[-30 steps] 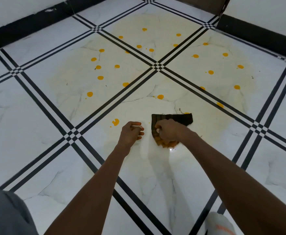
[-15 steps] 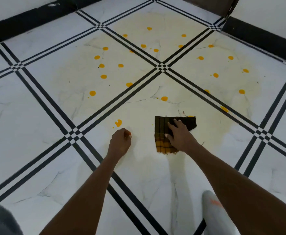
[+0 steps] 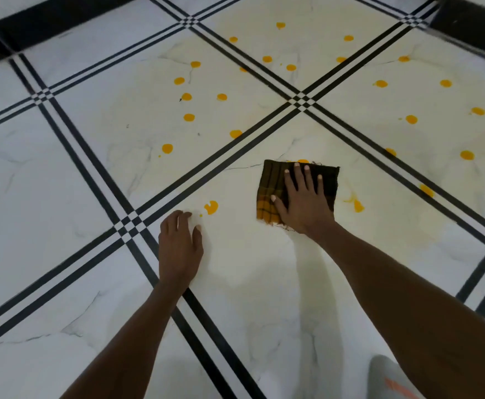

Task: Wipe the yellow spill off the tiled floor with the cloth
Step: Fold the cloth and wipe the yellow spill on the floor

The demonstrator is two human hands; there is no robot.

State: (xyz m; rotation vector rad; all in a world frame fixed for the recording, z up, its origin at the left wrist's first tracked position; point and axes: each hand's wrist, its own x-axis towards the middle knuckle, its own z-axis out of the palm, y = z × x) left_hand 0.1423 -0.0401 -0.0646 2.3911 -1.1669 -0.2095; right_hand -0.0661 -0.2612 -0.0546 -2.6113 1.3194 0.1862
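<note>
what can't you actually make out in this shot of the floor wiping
Head view, the only one:
- Floor under the cloth: covered by the cloth and the right hand, so any spill there is hidden.
- Yellow drop at the cloth's far edge: partly covered.
- Left hand: palm down on the tiled floor, underside unseen.
- Pale object bottom right: cut off by the frame.

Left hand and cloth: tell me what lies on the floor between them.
In the head view, one yellow blob lies on the white tile between the left hand and the cloth under the right hand; otherwise bare tile.
</note>
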